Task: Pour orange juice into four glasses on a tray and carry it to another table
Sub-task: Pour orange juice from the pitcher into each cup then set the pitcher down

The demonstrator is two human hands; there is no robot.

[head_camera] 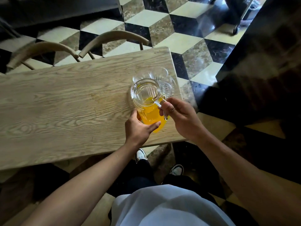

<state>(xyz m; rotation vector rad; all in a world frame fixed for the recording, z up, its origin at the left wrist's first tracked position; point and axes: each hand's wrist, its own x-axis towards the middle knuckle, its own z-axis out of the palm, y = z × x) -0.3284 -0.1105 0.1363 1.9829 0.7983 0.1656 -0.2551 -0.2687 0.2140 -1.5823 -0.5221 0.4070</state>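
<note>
A clear glass jug holding orange juice stands near the right end of the wooden table. My left hand cups the jug's lower side. My right hand pinches the jug's glass handle. Just behind the jug stand empty ribbed glasses, partly hidden by the jug's rim; their number is unclear. No tray shows clearly under them.
Two wooden chair backs stand at the table's far edge. A dark counter rises to the right. The floor has black, white and brown cube-pattern tiles. My feet show below the table's near edge.
</note>
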